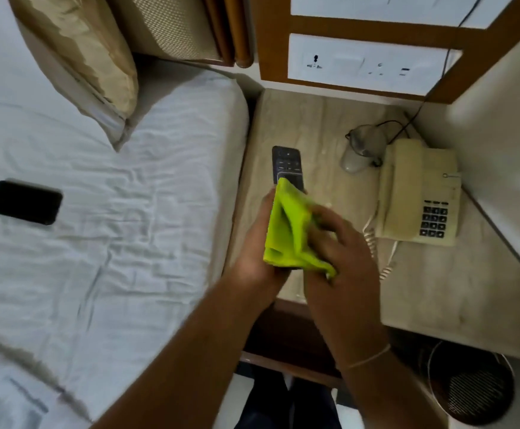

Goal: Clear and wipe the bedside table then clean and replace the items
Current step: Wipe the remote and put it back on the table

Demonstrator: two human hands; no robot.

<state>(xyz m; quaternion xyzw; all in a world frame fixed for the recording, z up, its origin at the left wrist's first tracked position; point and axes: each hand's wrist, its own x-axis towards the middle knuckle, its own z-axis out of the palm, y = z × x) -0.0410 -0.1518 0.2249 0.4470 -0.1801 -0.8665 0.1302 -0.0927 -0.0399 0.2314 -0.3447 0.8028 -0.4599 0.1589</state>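
My left hand [257, 246] holds a black remote control [286, 164] above the beige bedside table [308, 119]; only the remote's upper half shows. My right hand [342, 246] presses a lime-green cloth [289, 233] against the remote's lower part, covering it. A cream corded telephone [419, 193] sits on the table at the right. An upturned clear glass [360, 148] stands just left of the telephone's top end.
A white bed [113, 196] fills the left, with a black phone [25, 202] lying on the sheet and a gold pillow [79, 54] at the head. A socket panel [370, 65] is on the wall behind the table. A mesh bin [475, 385] stands at the lower right.
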